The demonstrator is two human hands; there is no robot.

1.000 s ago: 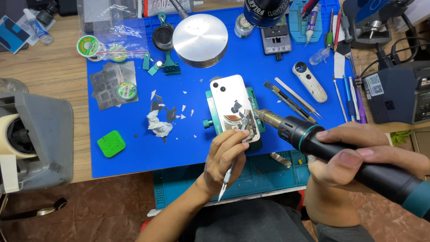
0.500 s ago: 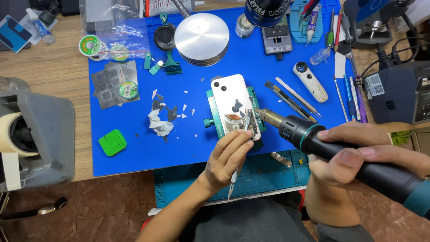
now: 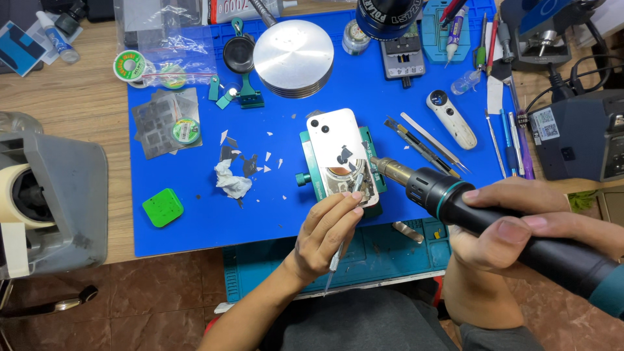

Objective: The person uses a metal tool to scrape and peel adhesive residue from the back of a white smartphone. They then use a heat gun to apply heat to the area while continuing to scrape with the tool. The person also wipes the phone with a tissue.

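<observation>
A white phone (image 3: 338,140) lies back-up in a green clamp holder (image 3: 311,170) on the blue mat (image 3: 195,234); part of its back cover is stripped away near the lower end. My left hand (image 3: 325,231) grips a thin metal tool (image 3: 344,244) with its tip on the phone's lower edge. My right hand (image 3: 513,231) is wrapped around a black hot-air gun (image 3: 455,201) whose metal nozzle (image 3: 390,169) points at the phone's right side.
White glass shards and a crumpled wipe (image 3: 231,181) lie left of the phone. A round metal disc (image 3: 294,57), tweezers (image 3: 426,140), a green block (image 3: 162,207), solder spools and a dark station (image 3: 578,136) surround the mat. A grey machine (image 3: 52,195) stands at left.
My left hand has shifted slightly, the tool's tip working along the phone's lower edge. The hot-air gun stays aimed at the phone.
</observation>
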